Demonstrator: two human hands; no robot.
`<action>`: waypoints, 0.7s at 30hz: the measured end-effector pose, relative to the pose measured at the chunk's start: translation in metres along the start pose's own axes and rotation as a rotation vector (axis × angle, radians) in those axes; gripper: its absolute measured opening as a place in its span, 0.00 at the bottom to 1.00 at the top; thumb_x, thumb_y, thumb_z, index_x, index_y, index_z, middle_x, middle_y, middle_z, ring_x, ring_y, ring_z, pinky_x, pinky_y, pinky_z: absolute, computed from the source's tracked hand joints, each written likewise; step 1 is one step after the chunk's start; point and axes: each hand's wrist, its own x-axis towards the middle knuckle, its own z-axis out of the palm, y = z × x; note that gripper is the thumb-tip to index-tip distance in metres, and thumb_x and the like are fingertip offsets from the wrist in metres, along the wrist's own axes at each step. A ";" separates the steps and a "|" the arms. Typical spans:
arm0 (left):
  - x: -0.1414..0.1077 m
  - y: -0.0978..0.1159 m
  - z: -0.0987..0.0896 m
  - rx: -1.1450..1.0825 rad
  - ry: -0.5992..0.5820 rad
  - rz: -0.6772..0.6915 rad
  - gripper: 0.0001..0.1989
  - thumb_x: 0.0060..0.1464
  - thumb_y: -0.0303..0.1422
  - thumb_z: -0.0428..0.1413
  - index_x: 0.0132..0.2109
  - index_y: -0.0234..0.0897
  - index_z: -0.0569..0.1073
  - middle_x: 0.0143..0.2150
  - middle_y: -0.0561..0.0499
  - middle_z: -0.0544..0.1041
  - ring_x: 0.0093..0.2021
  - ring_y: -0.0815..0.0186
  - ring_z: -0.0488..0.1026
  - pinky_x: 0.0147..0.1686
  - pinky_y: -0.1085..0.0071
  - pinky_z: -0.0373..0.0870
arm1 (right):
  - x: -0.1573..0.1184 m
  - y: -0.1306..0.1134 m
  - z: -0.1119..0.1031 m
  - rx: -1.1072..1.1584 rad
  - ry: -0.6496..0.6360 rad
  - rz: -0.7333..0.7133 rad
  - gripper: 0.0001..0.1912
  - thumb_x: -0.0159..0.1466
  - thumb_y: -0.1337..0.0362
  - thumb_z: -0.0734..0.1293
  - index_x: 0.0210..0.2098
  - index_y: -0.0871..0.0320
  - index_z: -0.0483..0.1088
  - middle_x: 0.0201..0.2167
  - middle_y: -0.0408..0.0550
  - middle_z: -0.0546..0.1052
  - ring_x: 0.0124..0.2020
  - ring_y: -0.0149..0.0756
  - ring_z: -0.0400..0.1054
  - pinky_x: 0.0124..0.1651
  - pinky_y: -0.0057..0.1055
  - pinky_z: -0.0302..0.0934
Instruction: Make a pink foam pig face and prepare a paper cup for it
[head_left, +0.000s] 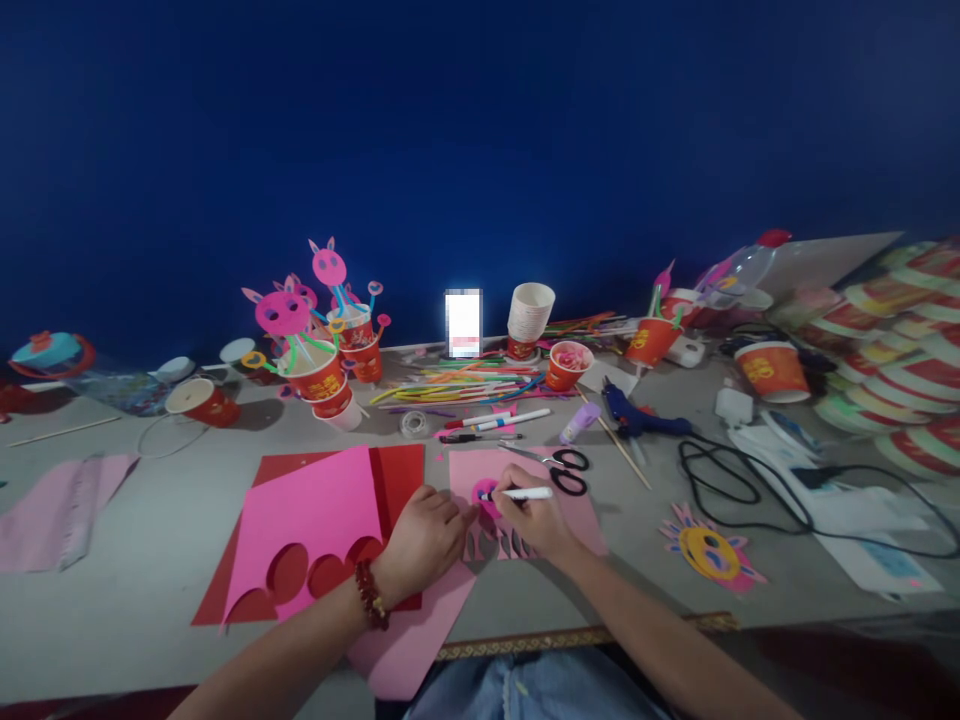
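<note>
My right hand (538, 518) is closed round a white marker (529, 493), its dark tip down on a small bright-pink paper circle (489, 505). Bluish marks show on the circle around the tip. Beside it my left hand (426, 535) is curled, fingertips at the circle's left edge, pinning it down. The circle lies on a pale pink sheet (581, 520) with cut-outs along its near edge. Left of my hands, a bright pink sheet (315, 505) with round cut-outs overlaps a red sheet (401, 480). Scissors (570, 470) with black handles lie just beyond my right hand.
Pens (499, 420), a tape roll (413, 424), a purple glue stick (580, 423) and pipe cleaners (465, 380) lie farther back. Red cups (319, 385) hold pink animal faces. Right are a blue glue gun (637, 415), its black cord (720, 490) and a yellow-pink paper face (712, 552).
</note>
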 end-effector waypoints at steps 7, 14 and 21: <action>0.001 0.001 -0.002 0.015 -0.003 -0.004 0.16 0.61 0.27 0.50 0.56 0.37 0.68 0.34 0.50 0.76 0.35 0.60 0.70 0.35 0.61 0.58 | 0.001 0.004 0.001 -0.032 0.007 -0.036 0.11 0.63 0.63 0.63 0.24 0.54 0.63 0.20 0.39 0.66 0.22 0.31 0.58 0.26 0.27 0.54; 0.000 0.001 -0.002 0.015 0.004 -0.013 0.16 0.61 0.27 0.51 0.55 0.38 0.69 0.34 0.50 0.76 0.35 0.60 0.70 0.35 0.61 0.57 | 0.001 0.012 0.003 -0.027 0.018 -0.062 0.11 0.64 0.64 0.62 0.25 0.54 0.62 0.20 0.39 0.64 0.21 0.31 0.58 0.26 0.28 0.53; 0.001 0.001 -0.002 0.016 0.027 -0.007 0.15 0.62 0.27 0.51 0.55 0.37 0.69 0.33 0.50 0.76 0.34 0.60 0.70 0.35 0.62 0.57 | 0.001 0.012 0.003 -0.020 0.052 -0.070 0.13 0.63 0.65 0.62 0.23 0.54 0.61 0.19 0.39 0.64 0.21 0.32 0.57 0.25 0.29 0.51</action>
